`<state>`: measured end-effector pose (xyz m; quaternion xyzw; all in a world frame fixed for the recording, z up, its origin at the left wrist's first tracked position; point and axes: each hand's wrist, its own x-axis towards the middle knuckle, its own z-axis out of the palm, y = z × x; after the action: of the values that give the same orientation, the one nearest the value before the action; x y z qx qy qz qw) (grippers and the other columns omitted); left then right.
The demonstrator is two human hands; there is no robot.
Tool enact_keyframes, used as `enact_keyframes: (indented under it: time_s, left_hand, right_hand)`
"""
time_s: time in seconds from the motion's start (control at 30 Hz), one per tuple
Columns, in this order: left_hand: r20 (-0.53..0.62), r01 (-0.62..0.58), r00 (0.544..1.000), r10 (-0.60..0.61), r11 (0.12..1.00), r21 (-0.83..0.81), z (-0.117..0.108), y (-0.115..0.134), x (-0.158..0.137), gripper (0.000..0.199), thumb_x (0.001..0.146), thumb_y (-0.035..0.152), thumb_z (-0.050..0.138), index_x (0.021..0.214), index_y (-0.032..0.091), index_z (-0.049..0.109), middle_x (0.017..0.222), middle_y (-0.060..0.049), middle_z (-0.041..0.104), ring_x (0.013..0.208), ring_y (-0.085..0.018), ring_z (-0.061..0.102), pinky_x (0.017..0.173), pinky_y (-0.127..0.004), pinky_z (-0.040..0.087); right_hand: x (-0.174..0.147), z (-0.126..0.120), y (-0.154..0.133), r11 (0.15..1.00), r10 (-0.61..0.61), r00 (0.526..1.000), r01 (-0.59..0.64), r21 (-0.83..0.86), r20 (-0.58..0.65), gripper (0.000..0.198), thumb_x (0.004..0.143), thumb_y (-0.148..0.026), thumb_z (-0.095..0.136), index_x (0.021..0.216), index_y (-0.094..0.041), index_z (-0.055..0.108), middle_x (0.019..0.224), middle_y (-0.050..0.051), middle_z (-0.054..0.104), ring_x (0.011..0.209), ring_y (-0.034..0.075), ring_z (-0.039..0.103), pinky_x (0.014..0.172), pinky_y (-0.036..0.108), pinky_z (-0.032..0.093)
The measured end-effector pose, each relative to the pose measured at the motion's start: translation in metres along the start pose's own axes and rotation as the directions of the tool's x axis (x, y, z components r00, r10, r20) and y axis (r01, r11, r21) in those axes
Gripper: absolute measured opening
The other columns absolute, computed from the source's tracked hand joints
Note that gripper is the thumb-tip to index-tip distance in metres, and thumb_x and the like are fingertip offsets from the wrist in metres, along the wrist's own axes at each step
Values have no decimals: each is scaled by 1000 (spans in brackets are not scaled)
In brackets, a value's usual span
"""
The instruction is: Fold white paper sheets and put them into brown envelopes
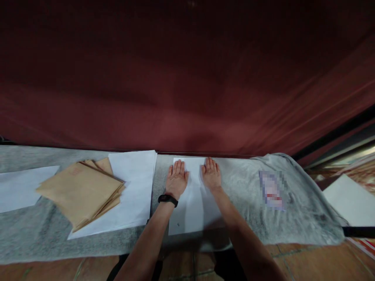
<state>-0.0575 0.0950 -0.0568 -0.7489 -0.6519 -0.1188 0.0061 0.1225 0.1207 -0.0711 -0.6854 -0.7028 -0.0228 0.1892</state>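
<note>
"Some floor tiles (pixel 58 271) nearest — then?"
"One white sheet (pixel 190 214), lying on grey cloth (pixel 243 199)."
"What touches it?"
"Left hand (pixel 176 180) and right hand (pixel 211 174), palms down, flat and unclenched, across its far corners."
"Beyond?"
"Dark red fabric (pixel 187 97) — filling the back."

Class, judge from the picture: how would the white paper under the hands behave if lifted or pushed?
The paper looks thin, so it would probably be light and flop when lifted by one edge. With the left hand and right hand flat on it, pushing inward might buckle it.
</note>
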Motion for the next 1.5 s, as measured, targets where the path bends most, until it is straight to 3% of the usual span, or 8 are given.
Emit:
enact_keyframes:
  time_s: [0.27,0.6,0.73,0.83,0.93,1.07,1.27,1.5]
  left_hand:
    - [54,-66,996,65,998,10,-7,4,-20,59,105,39,27,157,12,37,165,-13,35,155,-28,27,127,-51,21]
    - [32,-116,993,116,993,-7,-10,7,-43,57,105,37,31,155,14,41,163,-13,39,154,-29,29,125,-55,24]
    - [-2,-123,992,123,992,-10,-8,21,-49,57,104,36,31,156,14,38,164,-14,36,155,-30,27,126,-57,19]
    - [-9,-203,979,203,979,-35,-5,34,-50,57,104,35,33,156,14,38,166,-12,33,156,-28,24,128,-54,16]
    - [17,-279,960,280,959,-50,-3,42,-49,57,103,31,36,156,14,39,165,-12,35,156,-29,25,128,-54,16]
    - [53,-325,944,327,945,-46,-1,42,-48,59,99,23,41,157,10,37,163,-16,39,155,-30,26,127,-55,17]
    - [28,-303,952,306,950,-81,1,38,-46,56,102,26,34,156,11,39,162,-14,41,154,-28,30,127,-56,17]
    - [11,-252,967,255,962,-107,-2,28,-45,60,104,39,33,157,11,35,164,-13,37,156,-25,26,128,-51,18]
  right_hand:
    - [-30,-34,28,944,274,955,-289,160,112,37,96,-20,47,128,-11,62,110,15,74,104,24,69,93,33,51]
    - [-66,-43,41,917,249,955,-286,279,160,45,83,-10,46,123,-20,64,91,5,77,79,22,73,74,30,55]
    - [-68,-48,40,938,234,970,-244,248,67,42,89,-20,49,129,-16,63,105,13,76,95,27,71,86,37,55]
    - [-62,-46,23,946,110,993,-95,310,-31,44,98,-33,45,135,-13,60,123,17,71,114,30,65,101,43,51]
    - [-56,-34,-5,915,-47,999,49,402,-14,49,106,-36,30,139,-13,58,138,15,64,129,24,59,112,40,46]
    - [-53,-18,-29,933,-204,977,173,316,67,53,109,-36,25,146,-11,54,153,14,53,146,22,43,124,44,30]
    - [-49,-19,-13,970,-210,971,192,148,116,55,110,-36,22,154,-14,45,162,12,40,152,25,33,126,48,23]
    - [-50,-20,12,986,-161,986,158,56,49,57,108,-38,33,157,-10,39,161,18,40,150,30,37,122,52,28]
